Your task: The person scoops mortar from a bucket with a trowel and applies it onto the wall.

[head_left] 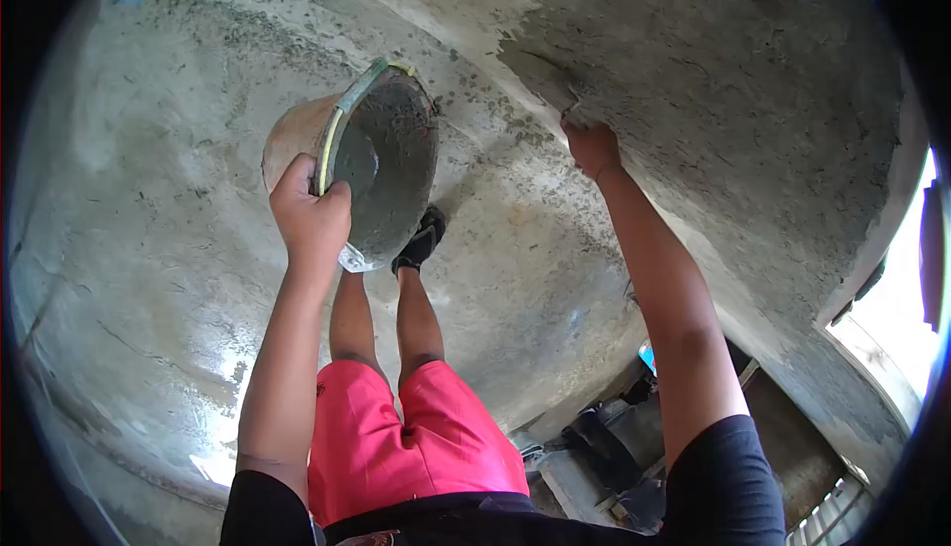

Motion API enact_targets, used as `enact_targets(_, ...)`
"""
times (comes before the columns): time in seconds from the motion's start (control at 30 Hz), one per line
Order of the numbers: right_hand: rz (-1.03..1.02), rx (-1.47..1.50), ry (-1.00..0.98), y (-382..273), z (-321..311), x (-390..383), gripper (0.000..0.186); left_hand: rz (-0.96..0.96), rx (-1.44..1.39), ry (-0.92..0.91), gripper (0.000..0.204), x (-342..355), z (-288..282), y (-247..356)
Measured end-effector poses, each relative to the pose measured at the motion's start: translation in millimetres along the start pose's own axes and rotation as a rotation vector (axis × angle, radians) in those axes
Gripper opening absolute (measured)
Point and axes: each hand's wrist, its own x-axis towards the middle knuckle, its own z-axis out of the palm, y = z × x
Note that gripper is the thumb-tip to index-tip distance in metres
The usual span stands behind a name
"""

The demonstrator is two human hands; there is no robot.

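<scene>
My left hand [311,207] is closed on the rim of a mortar-smeared bucket [297,135], beside a yellow-green strip that runs along the edge. The bucket is tilted, its mouth turned to the right, and grey wet mortar [381,174] coats its inside. My right hand [592,148] is closed round the handle of a trowel [572,100] at the lower edge of the wall on the right. Only the trowel's thin bent shank shows clearly; its blade blends into the dark, damp mortar on the wall [713,80].
Grey mortar splashes speckle the concrete floor [525,219] along the wall's foot. My foot in a black sandal [424,239] stands below the bucket. Dark items [604,452] lie behind me at the lower right. A bright opening [897,298] breaks the wall at the right.
</scene>
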Motion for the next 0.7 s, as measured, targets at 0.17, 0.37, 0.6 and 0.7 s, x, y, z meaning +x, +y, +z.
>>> enact_targets(0.17, 0.06, 0.047, -0.104, -0.8, 7.6, -35.2, 0.053, -0.013, -0.027, 0.009, 0.017, 1.9, -0.1, 2.7)
enact_targets(0.37, -0.009, 0.022, -0.037, -20.8, -4.8, -16.6, 0.053, 0.002, 0.02, 0.0, 0.014, 2.1, 2.4, 4.1)
enact_targets(0.6, 0.24, 0.446, -0.084, -7.6, -7.4, -94.7, 0.049, 0.039, -0.01, 0.046, 0.019, 6.2, 1.3, 5.2)
enact_targets(0.7, 0.026, 0.329, -0.03, 1.5, -10.1, -148.9, 0.04, 0.043, -0.024, 0.032, 0.018, 7.4, -2.4, 7.4)
